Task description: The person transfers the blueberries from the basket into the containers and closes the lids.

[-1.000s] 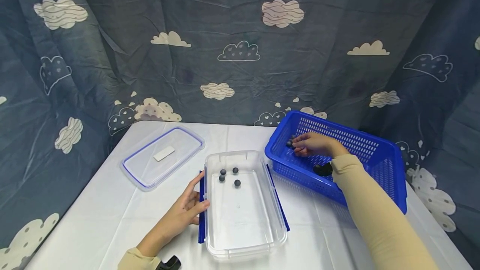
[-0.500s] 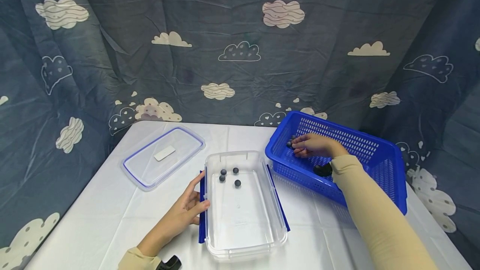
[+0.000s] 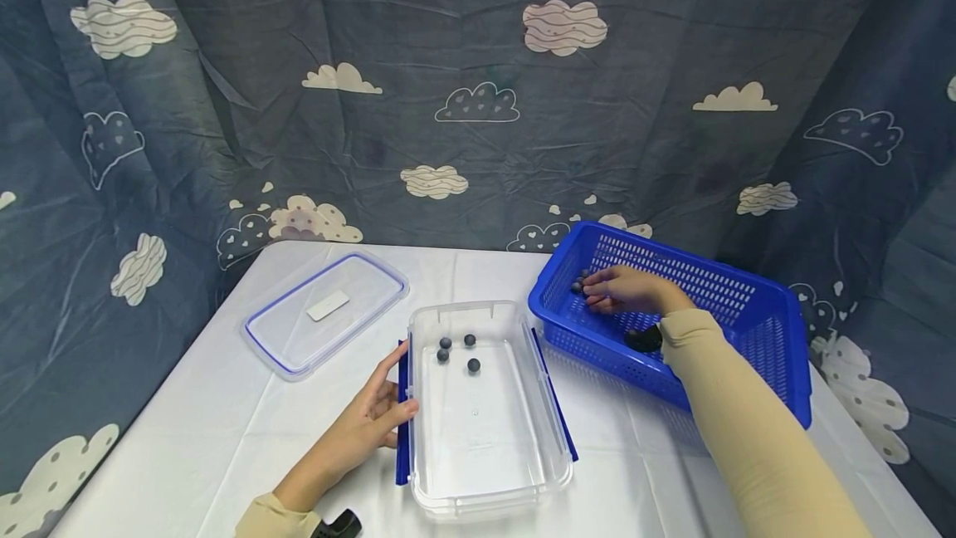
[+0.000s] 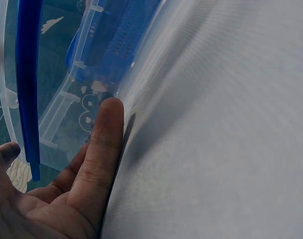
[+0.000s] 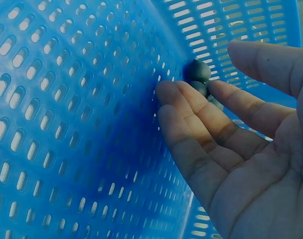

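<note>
Several small dark round berries, like blueberries (image 3: pixel 474 365), lie in the far half of a clear plastic container (image 3: pixel 493 438) with blue side flaps. My left hand (image 3: pixel 358 430) rests against the container's left side. Its thumb is at the rim and its fingers extend along the flap (image 4: pixel 28 89). Inside the blue basket (image 3: pixel 754 293), my right hand (image 3: pixel 631 289) hovers with loosely bent fingers and the thumb apart. More berries (image 5: pixel 198 70) sit just beyond its fingertips in the basket's corner, partly hidden by the fingers. Nothing shows between those fingers.
A clear lid (image 3: pixel 284 339) with a blue seal lies flat at the back left, a white label (image 3: pixel 327 305) on it. White cloth (image 3: pixel 187 438) covers the table. A dark cloud-print curtain (image 3: pixel 478 148) hangs right behind the table.
</note>
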Tool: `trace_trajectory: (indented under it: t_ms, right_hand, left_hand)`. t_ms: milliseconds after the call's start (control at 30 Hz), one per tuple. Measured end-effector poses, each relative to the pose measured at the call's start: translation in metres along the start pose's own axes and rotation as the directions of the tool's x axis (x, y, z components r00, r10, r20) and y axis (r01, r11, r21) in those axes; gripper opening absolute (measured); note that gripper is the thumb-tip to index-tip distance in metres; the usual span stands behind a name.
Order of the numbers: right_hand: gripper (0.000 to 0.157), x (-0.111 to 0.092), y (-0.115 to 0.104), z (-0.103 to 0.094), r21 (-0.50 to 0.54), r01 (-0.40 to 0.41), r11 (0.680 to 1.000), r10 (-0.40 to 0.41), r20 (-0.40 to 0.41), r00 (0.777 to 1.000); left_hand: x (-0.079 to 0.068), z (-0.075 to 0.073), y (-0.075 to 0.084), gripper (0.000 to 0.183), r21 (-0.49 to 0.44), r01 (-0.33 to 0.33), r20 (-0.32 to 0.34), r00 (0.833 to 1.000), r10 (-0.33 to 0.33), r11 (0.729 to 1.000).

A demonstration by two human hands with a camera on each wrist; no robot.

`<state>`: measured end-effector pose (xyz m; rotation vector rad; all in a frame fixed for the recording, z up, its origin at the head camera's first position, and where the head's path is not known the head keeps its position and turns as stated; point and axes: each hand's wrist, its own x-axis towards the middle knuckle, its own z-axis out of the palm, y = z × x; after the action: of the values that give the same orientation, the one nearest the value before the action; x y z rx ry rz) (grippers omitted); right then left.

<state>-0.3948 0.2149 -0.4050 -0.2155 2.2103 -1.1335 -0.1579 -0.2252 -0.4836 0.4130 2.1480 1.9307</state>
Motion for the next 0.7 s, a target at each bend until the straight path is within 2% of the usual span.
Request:
trace_trajectory:
  t_ms: [433,700]
  right_hand:
    - [0.049,-0.0026,0.0004,-0.0009,-0.020,-0.017,1.000,0.015,-0.077,0.997]
    - [0.048,0.0068,0.0004,-0.0003,-0.058,0.005,0.998,-0.010,-0.085,0.996]
  left_hand:
    - [0.0004,0.0009,0.0021,0.081,0.006,0.014,-0.007,1.000,-0.014,1.000]
    - [-0.0007,0.0009,0.0035,0.083,0.006,0.002,0.002,1.000,-0.002,1.000]
